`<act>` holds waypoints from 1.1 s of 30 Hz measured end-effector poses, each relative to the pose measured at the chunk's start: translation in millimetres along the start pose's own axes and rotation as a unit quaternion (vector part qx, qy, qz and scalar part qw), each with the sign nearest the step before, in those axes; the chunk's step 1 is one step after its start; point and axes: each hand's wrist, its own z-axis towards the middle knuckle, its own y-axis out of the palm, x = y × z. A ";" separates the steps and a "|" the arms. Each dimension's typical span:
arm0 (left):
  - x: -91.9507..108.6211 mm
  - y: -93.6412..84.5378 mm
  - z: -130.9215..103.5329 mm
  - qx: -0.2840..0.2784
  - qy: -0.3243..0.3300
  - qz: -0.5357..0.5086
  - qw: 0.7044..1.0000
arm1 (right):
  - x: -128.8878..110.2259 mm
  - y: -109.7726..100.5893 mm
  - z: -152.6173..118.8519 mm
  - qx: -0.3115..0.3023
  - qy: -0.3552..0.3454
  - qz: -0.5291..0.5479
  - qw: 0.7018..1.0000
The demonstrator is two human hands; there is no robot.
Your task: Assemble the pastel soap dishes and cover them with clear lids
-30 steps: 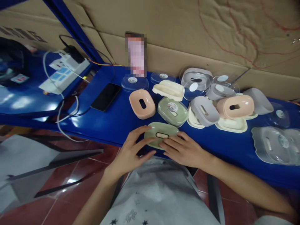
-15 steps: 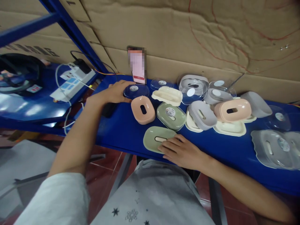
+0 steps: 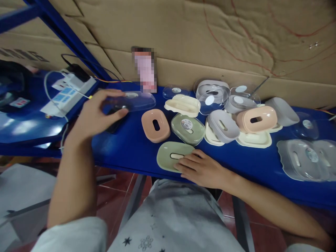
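Note:
My left hand (image 3: 101,112) is at the table's left part, thumb and fingers spread apart, beside a clear lid (image 3: 139,100) with a round label. A dark object (image 3: 115,122) lies under its thumb. My right hand (image 3: 198,168) rests on the right side of a green oval dish (image 3: 165,157) near the front edge, fingers over its slotted middle. Behind that dish sit a peach box (image 3: 162,122) with a dark slot and a green box (image 3: 198,132) under a clear labelled lid. A cream tray (image 3: 181,105) is farther back.
A phone (image 3: 145,70) leans on the cardboard behind. A power strip (image 3: 68,94) with cables is at left. Grey boxes (image 3: 231,127), a peach box (image 3: 262,117), clear lids and covered dishes (image 3: 301,159) crowd the right.
My left hand has moved left and opened wider; the clear lid near it has shifted left. My right hand stays on the green dish. The camera view has shifted slightly.

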 end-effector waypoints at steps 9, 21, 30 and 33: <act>95.4 64.7 -127.2 -0.101 0.054 -0.110 0.987 | -0.8 -8.0 -7.6 0.136 0.050 -0.027 0.989; 97.5 90.7 -123.2 -0.147 0.034 -0.137 0.979 | -2.4 -2.4 -7.7 0.055 0.038 -0.102 0.993; 94.1 93.6 -124.2 -0.124 0.043 -0.138 0.982 | -8.9 3.3 -8.6 0.062 0.063 -0.113 0.990; 89.4 79.2 -143.6 -0.117 0.030 -0.109 0.987 | 0.4 1.1 -6.4 0.058 0.029 -0.053 0.997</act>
